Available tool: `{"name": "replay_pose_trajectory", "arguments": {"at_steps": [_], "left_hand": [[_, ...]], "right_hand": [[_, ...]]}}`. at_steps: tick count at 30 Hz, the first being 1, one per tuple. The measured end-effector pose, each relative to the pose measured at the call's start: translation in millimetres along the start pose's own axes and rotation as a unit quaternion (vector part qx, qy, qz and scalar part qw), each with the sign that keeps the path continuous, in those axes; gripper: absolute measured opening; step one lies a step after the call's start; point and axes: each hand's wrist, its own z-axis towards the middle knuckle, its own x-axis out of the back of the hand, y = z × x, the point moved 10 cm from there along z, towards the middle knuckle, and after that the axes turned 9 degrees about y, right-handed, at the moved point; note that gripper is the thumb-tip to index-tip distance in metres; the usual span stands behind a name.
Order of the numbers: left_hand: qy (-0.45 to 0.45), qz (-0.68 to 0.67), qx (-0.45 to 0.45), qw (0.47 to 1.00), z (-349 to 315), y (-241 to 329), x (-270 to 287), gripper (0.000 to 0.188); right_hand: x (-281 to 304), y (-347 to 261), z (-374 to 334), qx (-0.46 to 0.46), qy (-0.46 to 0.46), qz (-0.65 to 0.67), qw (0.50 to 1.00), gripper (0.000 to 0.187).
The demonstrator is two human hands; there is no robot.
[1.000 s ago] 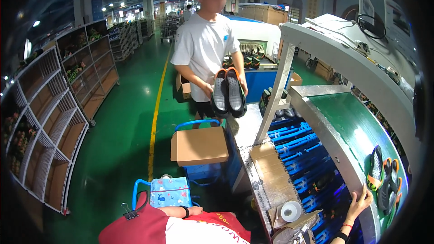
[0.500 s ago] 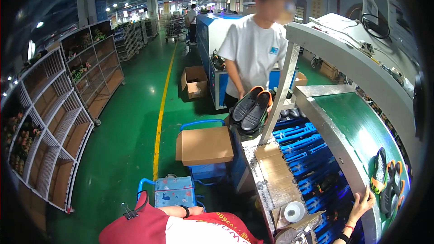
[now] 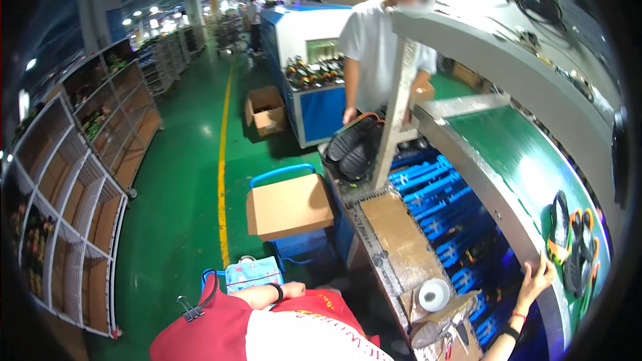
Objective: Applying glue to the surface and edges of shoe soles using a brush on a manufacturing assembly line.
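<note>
My right hand (image 3: 537, 279) rests on the metal edge (image 3: 498, 215) of the green conveyor, its fingers apart and nothing in them. Just beyond the fingertips, a black shoe with a yellow-green and orange strap (image 3: 559, 234) lies on the belt. Beside it are more black shoes with orange trim (image 3: 580, 254). My left hand (image 3: 292, 290) is low over my red apron (image 3: 317, 311), by a light-blue patterned box or bag (image 3: 254, 273). Its fingers are too small and partly hidden to make out.
A co-worker in a white shirt (image 3: 374, 47) stands across the bench, a hand at black shoes (image 3: 354, 150). Blue slats (image 3: 441, 194) run under the conveyor. A white tape roll (image 3: 432, 295) sits on the cardboard-covered bench. An open carton (image 3: 291, 207) and shelf racks (image 3: 73, 200) stand leftward.
The co-worker's pair of black shoes has gone from raised to lower, at the bench end. The whole view has shifted slightly. My right hand stays on the conveyor edge.
</note>
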Motion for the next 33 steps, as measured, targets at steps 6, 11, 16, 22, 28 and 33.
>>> {"name": "replay_pose_trajectory", "arguments": {"at_steps": [6,11,16,22,28,33], "left_hand": [[0.06,-0.034,-0.085,0.994,76,43,72,0.023],[0.074,-0.297,0.019,0.952,149,49,144,0.031],[0.163,-0.546,0.089,0.817,208,54,236,0.041],[0.21,-0.529,0.077,0.818,258,73,321,0.099],[0.102,-0.679,0.147,0.712,321,70,315,0.078],[0.046,-0.638,0.129,0.758,340,73,320,0.064]], "right_hand": [[4,-6,4,-0.022,-0.02,-0.036,0.999,0.07],[17,-40,13,0.017,-0.022,-0.146,0.989,0.07],[23,-101,29,-0.049,-0.08,-0.058,0.994,0.029],[-3,-208,30,-0.148,-0.187,0.066,0.969,0.015],[-73,-309,-77,-0.313,-0.38,0.141,0.859,0.006],[-111,-385,-137,-0.256,-0.474,0.178,0.824,0.013]]}}
